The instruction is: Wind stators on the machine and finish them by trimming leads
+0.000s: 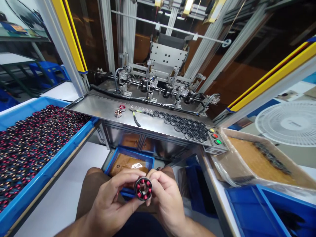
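On my left, a long blue plastic tray [71,146] is holding a heap of black rings with red and copper-coloured coils [37,148]; I am judging these as the done part. On the grey steel shelf [98,107], two loose coiled rings [118,113] are lying near a tool with black-and-green handles [135,119]. Above my lap, my left hand [110,200] is gripping one black ring-shaped part with red coils [139,186] between thumb and fingers, and my right hand [166,194] is pinching its right rim. Farther right, many black rings without visible coils [190,126] are standing on the shelf; these are seeming to be what is left.

The picture's left edge is cutting the tray. My fingers are covering the part's back, and I cannot tell if they are holding a wire. At far right, dark contents of a blue plastic bin [244,204] are staying unclear.
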`<action>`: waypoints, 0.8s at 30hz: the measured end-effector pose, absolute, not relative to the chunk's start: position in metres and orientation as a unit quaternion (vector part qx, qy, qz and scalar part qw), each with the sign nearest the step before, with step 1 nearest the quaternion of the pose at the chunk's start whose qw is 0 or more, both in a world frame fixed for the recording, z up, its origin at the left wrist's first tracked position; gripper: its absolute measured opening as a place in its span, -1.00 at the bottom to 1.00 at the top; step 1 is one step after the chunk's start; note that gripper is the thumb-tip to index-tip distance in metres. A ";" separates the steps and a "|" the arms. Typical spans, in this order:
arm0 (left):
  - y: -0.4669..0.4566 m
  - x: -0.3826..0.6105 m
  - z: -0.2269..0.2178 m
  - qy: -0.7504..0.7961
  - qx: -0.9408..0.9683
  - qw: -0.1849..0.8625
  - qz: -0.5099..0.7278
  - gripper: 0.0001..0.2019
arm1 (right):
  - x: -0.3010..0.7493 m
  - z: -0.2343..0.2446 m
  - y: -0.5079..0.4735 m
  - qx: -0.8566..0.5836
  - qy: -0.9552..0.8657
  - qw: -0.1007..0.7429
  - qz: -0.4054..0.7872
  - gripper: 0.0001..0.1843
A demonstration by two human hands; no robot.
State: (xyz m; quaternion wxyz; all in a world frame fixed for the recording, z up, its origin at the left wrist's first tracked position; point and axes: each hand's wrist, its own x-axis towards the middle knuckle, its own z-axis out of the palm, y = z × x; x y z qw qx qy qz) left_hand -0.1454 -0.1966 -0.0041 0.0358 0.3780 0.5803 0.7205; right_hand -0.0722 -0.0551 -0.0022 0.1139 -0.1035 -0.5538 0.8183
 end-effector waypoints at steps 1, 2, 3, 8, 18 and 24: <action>-0.197 -0.145 -0.005 0.585 0.372 0.038 0.720 -0.36 | -0.072 -0.004 -0.055 -0.110 -0.547 0.110 0.822 -0.61; -0.197 -0.145 -0.005 0.588 0.367 0.041 0.720 -0.36 | -0.073 -0.005 -0.056 -0.115 -0.542 0.107 0.826 -0.62; -0.198 -0.145 -0.006 0.590 0.361 0.043 0.721 -0.37 | -0.073 -0.006 -0.056 -0.117 -0.537 0.105 0.829 -0.62; -0.198 -0.147 -0.009 0.609 0.342 0.047 0.714 -0.39 | -0.073 -0.008 -0.057 -0.122 -0.530 0.104 0.833 -0.64; -0.200 -0.147 -0.012 0.607 0.336 0.084 0.715 -0.42 | -0.074 -0.004 -0.058 -0.108 -0.548 0.121 0.820 -0.64; -0.201 -0.144 -0.016 0.598 0.335 0.093 0.722 -0.47 | -0.075 0.001 -0.058 -0.089 -0.576 0.144 0.800 -0.67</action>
